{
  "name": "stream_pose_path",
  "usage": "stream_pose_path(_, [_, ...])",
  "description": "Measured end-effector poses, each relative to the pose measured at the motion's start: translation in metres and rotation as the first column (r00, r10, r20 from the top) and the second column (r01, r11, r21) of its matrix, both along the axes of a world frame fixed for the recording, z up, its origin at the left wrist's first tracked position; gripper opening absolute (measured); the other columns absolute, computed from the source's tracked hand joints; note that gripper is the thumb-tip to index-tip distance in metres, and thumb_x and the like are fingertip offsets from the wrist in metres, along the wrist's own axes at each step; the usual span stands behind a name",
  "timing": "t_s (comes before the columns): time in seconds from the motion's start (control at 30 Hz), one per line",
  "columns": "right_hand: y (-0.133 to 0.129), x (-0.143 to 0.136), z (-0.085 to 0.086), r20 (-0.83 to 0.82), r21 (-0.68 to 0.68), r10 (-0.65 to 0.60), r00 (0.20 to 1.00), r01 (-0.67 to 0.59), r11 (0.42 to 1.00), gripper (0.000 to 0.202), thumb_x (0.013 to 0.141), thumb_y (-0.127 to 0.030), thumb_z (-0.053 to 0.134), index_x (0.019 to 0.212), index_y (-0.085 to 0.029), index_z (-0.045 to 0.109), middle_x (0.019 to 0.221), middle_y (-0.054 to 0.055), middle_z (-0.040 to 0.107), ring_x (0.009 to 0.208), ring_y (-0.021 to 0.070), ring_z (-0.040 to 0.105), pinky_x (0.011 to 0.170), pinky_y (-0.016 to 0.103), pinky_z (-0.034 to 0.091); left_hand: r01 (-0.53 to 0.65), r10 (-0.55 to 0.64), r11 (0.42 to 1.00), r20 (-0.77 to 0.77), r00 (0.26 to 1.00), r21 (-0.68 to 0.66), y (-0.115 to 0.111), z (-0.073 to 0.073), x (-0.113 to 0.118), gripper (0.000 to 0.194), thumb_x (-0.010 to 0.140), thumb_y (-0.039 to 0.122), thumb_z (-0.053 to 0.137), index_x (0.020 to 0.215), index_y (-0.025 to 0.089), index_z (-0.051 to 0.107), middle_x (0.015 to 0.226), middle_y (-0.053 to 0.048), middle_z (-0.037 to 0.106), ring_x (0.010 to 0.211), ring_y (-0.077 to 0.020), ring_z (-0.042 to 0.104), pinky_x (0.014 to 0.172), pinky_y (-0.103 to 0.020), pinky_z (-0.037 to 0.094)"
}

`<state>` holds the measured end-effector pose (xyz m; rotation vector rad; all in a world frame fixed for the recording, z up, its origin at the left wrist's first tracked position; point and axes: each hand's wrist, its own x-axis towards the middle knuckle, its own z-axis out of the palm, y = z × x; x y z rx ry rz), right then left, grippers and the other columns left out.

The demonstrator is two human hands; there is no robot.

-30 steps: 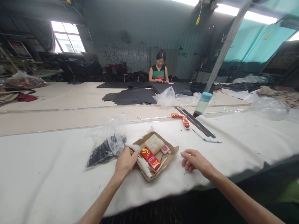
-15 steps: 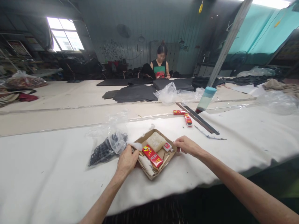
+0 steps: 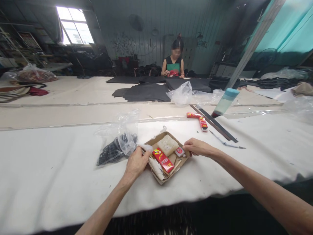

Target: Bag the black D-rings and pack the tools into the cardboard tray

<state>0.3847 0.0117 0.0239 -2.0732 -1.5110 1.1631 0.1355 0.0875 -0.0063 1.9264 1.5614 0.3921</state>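
The right hand (image 3: 199,147), apart from the cardboard tray (image 3: 178,169) earlier, had closed its fingertips on the tray's right corner. The left hand (image 3: 137,160) still gripped the left corner, fingers curled. The tray sat near the tabletop's (image 3: 73,176) front edge, a bag of black cords (image 3: 114,150) crowding the left hand; red packets (image 3: 202,124) lay beyond, rightward.
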Motion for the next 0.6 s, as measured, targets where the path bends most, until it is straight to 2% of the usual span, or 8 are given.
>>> stream_pose_path(0.1, [-0.004, 0.004, -0.002, -0.13, -0.004, -0.009, 0.992, 0.009, 1.0, 0.025, 0.075, -0.032, 0.049, 0.056, -0.017, 0.054, 0.05, -0.001, 0.052, 0.042, 0.007, 0.035, 0.043, 0.023, 0.023, 0.01, -0.006, 0.998, 0.057, 0.998, -0.068, -0.003, 0.001, -0.002, 0.027, 0.084, 0.042, 0.047, 0.09, 0.017, 0.054, 0.06, -0.001, 0.061, 0.053, -0.0171, 0.06, 0.049, -0.024, 0.041])
stream_pose_path(0.2, [-0.012, 0.004, -0.006, -0.216, 0.007, -0.066, 0.974, 0.069, 0.998, 0.029, 0.077, -0.036, 0.048, 0.055, -0.017, 0.051, 0.049, -0.002, 0.049, 0.041, 0.0063, 0.033, 0.042, 0.023, 0.022, 0.014, 0.006, 0.991, 0.149, 0.989, -0.135, -0.007, 0.002, -0.005, 0.028, 0.083, 0.041, 0.047, 0.095, 0.016, 0.053, 0.057, 0.001, 0.058, 0.047, -0.0151, 0.057, 0.047, -0.023, 0.041])
stream_pose_path(0.43, [-0.037, 0.005, -0.019, -0.371, 0.068, -0.169, 0.913, 0.209, 0.976, 0.036, 0.078, -0.049, 0.047, 0.062, -0.017, 0.05, 0.053, -0.003, 0.048, 0.043, 0.0062, 0.034, 0.044, 0.023, 0.024, 0.061, -0.022, 0.984, 0.229, 0.973, -0.168, -0.009, 0.003, -0.007, 0.035, 0.083, 0.043, 0.046, 0.107, 0.018, 0.051, 0.057, 0.003, 0.058, 0.051, -0.0162, 0.058, 0.049, -0.024, 0.041])
stream_pose_path(0.5, [-0.042, 0.006, -0.021, -0.395, 0.085, -0.177, 0.901, 0.228, 0.97, 0.039, 0.078, -0.052, 0.047, 0.066, -0.015, 0.053, 0.057, -0.002, 0.051, 0.045, 0.0066, 0.036, 0.046, 0.023, 0.026, 0.073, -0.049, 0.988, 0.17, 0.984, -0.139, -0.013, 0.006, -0.008, 0.035, 0.085, 0.042, 0.044, 0.111, 0.018, 0.05, 0.059, 0.003, 0.059, 0.054, -0.0175, 0.059, 0.051, -0.025, 0.041])
stream_pose_path(0.6, [-0.05, 0.006, -0.023, -0.391, 0.112, -0.208, 0.897, 0.27, 0.956, 0.036, 0.079, -0.049, 0.048, 0.072, -0.014, 0.057, 0.063, 0.001, 0.056, 0.048, 0.0073, 0.039, 0.048, 0.023, 0.029, 0.068, -0.057, 0.995, -0.144, 0.988, 0.069, -0.031, 0.014, -0.009, 0.032, 0.085, 0.04, 0.047, 0.109, 0.018, 0.052, 0.061, 0.001, 0.061, 0.059, -0.0208, 0.06, 0.051, -0.026, 0.037])
